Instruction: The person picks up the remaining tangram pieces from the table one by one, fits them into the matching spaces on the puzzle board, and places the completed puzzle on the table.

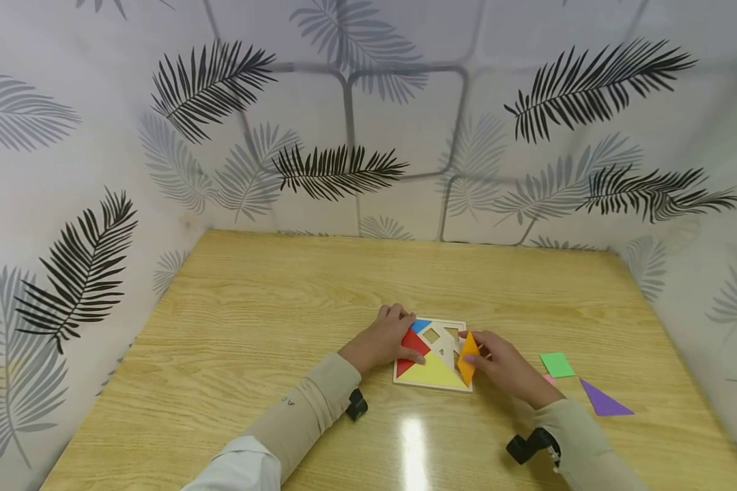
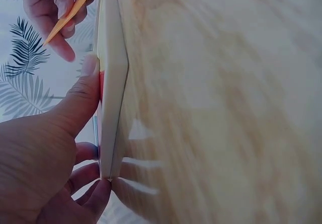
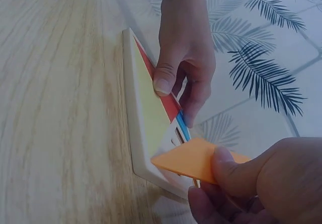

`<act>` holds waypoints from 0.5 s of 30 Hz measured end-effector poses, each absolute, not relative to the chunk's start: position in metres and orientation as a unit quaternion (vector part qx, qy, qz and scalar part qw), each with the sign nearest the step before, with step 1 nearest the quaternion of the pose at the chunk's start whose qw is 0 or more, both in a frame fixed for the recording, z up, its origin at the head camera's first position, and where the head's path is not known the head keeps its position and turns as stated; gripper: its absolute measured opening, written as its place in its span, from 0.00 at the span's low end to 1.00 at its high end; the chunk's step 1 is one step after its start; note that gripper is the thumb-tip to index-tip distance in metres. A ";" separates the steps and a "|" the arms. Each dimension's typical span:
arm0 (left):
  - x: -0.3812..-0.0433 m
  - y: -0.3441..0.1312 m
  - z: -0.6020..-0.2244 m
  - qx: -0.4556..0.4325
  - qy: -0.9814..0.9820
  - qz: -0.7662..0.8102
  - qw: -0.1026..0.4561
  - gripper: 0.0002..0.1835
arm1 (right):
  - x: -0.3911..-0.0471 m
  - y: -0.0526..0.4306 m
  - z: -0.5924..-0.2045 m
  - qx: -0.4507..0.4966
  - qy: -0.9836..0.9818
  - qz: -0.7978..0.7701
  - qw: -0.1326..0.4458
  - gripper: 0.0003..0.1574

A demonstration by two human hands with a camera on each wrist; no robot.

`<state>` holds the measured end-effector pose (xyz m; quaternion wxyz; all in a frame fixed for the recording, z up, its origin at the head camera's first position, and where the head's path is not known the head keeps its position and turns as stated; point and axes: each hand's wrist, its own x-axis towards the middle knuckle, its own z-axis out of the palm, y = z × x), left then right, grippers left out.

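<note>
Orange triangular piece (image 1: 467, 359), held by the right hand (image 1: 508, 368) over the right edge of the puzzle tray (image 1: 460, 326); the right wrist view shows the thumb on top and the fingers (image 3: 204, 204) curled beneath, pinching the piece, which is tilted with one corner dipping toward the tray's open recess. The white square tray lies flat on the worktop (image 1: 252, 327), near its front middle. Seated in the tray: a yellow triangle (image 1: 431, 372) along the near edge, a red triangle (image 1: 413, 343) on the left, a blue piece (image 1: 420, 325) at the far left corner. The remainder of the recess shows bare wood.

The left hand (image 1: 383, 339) steadies the tray at its left side: thumb pressed on the red triangle, the other fingers curled round the far left edge, as the left wrist view confirms.

To the right of the tray, well apart from it on the worktop, lie a green square (image 1: 556, 364), a purple triangle (image 1: 603, 400), and a pink piece (image 1: 548, 378) mostly hidden behind the right hand. Both forearms wear beige sleeves (image 1: 310, 409). Leaf-patterned walls (image 1: 344, 136) enclose the worktop on three sides.
</note>
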<state>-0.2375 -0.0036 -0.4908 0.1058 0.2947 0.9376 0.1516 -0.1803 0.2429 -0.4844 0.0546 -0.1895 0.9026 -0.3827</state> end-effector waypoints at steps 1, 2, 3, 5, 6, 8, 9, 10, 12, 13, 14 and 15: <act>-0.237 -0.004 -0.491 0.294 0.938 0.152 0.106 0.50 | -0.180 0.242 -0.485 -0.183 0.905 -0.381 0.052 0.23; -0.237 -0.004 -0.490 0.294 0.938 0.152 0.106 0.50 | -0.180 0.241 -0.485 -0.177 0.906 -0.380 0.050 0.23; -0.237 -0.004 -0.490 0.294 0.938 0.151 0.106 0.50 | -0.180 0.240 -0.485 -0.168 0.908 -0.381 0.049 0.24; -0.237 -0.004 -0.490 0.294 0.938 0.149 0.105 0.50 | -0.180 0.238 -0.486 -0.149 0.908 -0.389 0.048 0.25; -0.237 -0.004 -0.490 0.294 0.938 0.148 0.105 0.49 | -0.180 0.237 -0.487 -0.141 0.907 -0.393 0.047 0.25; -0.237 -0.003 -0.491 0.294 0.938 0.149 0.107 0.49 | -0.180 0.234 -0.488 -0.125 0.905 -0.404 0.045 0.24; -0.237 -0.003 -0.491 0.293 0.938 0.149 0.108 0.49 | -0.180 0.233 -0.488 -0.119 0.904 -0.409 0.043 0.24; -0.237 -0.003 -0.491 0.293 0.938 0.150 0.109 0.49 | -0.180 0.233 -0.488 -0.117 0.903 -0.411 0.041 0.24; -0.238 -0.003 -0.491 0.291 0.938 0.153 0.109 0.49 | -0.180 0.231 -0.489 -0.115 0.903 -0.412 0.032 0.22; -0.238 -0.003 -0.491 0.290 0.938 0.153 0.110 0.49 | -0.180 0.230 -0.490 -0.113 0.904 -0.411 0.028 0.22; -0.238 -0.003 -0.491 0.290 0.939 0.153 0.109 0.49 | -0.180 0.230 -0.490 -0.111 0.905 -0.410 0.025 0.21; -0.238 -0.003 -0.491 0.289 0.939 0.153 0.109 0.49 | -0.180 0.229 -0.490 -0.113 0.906 -0.408 0.022 0.21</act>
